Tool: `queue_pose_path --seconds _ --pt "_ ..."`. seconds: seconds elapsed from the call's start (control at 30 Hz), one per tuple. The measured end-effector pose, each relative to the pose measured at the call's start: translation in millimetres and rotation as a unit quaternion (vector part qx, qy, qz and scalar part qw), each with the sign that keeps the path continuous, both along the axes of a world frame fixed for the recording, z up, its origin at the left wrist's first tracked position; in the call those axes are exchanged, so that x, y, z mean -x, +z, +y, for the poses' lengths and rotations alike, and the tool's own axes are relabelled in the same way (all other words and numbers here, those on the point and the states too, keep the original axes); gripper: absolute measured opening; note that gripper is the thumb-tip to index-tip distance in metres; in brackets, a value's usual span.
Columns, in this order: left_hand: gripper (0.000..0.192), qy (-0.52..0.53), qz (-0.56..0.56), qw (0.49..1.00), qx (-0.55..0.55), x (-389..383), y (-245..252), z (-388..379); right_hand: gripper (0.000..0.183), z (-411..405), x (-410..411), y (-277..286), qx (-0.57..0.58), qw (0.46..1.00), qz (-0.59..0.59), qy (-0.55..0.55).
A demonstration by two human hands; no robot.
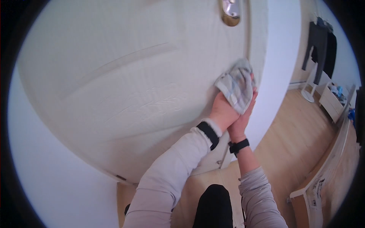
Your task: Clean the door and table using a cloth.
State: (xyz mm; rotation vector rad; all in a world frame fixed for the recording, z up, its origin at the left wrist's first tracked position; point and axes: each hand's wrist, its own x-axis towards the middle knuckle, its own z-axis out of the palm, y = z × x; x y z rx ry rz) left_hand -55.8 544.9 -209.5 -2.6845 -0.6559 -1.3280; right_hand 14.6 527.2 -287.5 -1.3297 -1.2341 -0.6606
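A grey-white patterned cloth (pixel 236 82) is bunched between my two hands near the latch-side edge of a white panelled door (pixel 159 74). My left hand (pixel 223 111) grips it from the left, with its fingers hidden beneath the folds. From the right, my right hand (pixel 242 121) holds the cloth's side, its fingertips showing along the edge. Above the cloth, the lower end of a metal lock plate (pixel 230 15) is fixed to the door. Embossed leaf-like relief (pixel 159 104) marks the lower panel. A dark band circles each wrist.
The white door frame (pixel 258 37) stands right of the door. Beyond it, dark trousers (pixel 316 45) hang on a stand above a small white drawer unit (pixel 330 101). A wooden panel with plastic film (pixel 322 185) rises at lower right. My dark-clad leg (pixel 214 208) is over the wood floor (pixel 288 125).
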Motion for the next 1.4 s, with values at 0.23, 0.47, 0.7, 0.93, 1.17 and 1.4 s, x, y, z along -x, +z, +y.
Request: queue_pose_path --seconds 0.23,0.47,0.7,0.93,1.17,1.4 --pt "0.049 0.346 0.043 0.933 -0.092 245 -77 -23 0.057 9 190 -66 -0.014 0.940 -0.171 0.294" --pt "0.068 0.463 -0.181 0.863 -0.090 471 -179 -24 0.058 4 388 -51 0.022 0.829 -0.328 0.452" --pt "0.074 0.497 -0.119 0.850 -0.123 392 -150 -21 0.058 0 330 -47 0.057 0.851 -0.285 0.439" --pt "0.055 0.118 -0.076 0.990 -0.017 125 -94 -17 0.064 -10 84 -73 -0.031 0.988 -0.129 0.082" --pt "0.062 -0.089 -0.100 0.988 0.078 -22 -82 -12 0.058 -20 -34 -64 -0.033 0.997 0.058 0.024" --pt "0.068 0.098 -0.087 0.991 -0.001 94 -72 -17 0.068 2 38 -50 -0.017 0.980 -0.095 0.177"
